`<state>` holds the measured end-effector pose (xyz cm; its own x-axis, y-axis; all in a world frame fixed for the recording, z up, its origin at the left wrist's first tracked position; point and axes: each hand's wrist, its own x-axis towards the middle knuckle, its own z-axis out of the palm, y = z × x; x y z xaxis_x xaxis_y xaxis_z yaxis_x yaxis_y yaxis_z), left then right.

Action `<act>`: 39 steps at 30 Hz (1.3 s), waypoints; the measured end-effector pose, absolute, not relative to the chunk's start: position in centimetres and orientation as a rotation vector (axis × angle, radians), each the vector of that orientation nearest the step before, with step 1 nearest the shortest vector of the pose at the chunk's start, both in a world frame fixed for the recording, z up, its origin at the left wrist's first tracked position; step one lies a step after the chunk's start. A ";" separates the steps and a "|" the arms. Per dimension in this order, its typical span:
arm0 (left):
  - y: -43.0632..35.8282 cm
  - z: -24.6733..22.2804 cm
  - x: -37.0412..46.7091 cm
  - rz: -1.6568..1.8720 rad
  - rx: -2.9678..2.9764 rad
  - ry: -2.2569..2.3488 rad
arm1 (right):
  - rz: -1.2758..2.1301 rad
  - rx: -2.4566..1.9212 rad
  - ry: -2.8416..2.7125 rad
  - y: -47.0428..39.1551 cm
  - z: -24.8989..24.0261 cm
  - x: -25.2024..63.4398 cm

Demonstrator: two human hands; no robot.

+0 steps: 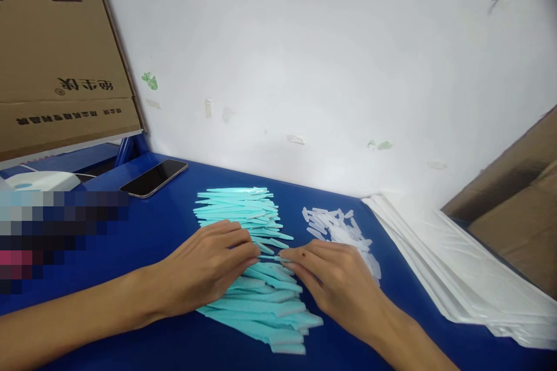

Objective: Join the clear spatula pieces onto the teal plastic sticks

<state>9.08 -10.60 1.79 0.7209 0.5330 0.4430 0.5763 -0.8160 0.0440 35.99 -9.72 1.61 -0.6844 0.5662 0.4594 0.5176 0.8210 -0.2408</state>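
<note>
Between my two hands runs a slim teal stick that looks like an eyebrow razor (270, 257). My left hand (213, 264) pinches its left part, with the fingers closed. At its right end the thumb and fingertips of my right hand (333, 272) are also closed; whether a cap is in them is hidden. Behind my hands lies a pile of thin teal razors (237, 206), side by side. A nearer pile of teal razors (278, 307) lies below my hands, their right ends wider and paler. Small translucent white caps (335, 223) are scattered beyond my right hand, which partly covers them.
A phone (156, 178) lies at the back left of the blue table (143, 232). White plastic sheets or bags (452, 266) are stacked along the right. A cardboard box (56, 64) stands upper left, and more cardboard (517, 226) is at right. A white wall (304, 69) borders the table's back.
</note>
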 end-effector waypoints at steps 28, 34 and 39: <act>-8.9 0.5 7.4 -0.380 -2.693 -1.200 | -0.196 -1.127 -2.651 -6.1 4.3 41.6; -8.9 0.6 7.3 -0.372 -2.705 -1.209 | -0.023 -1.154 -2.701 -5.7 4.1 42.3; -8.8 0.3 7.3 -0.364 -2.724 -1.222 | 0.083 -1.118 -2.745 -5.3 3.9 42.3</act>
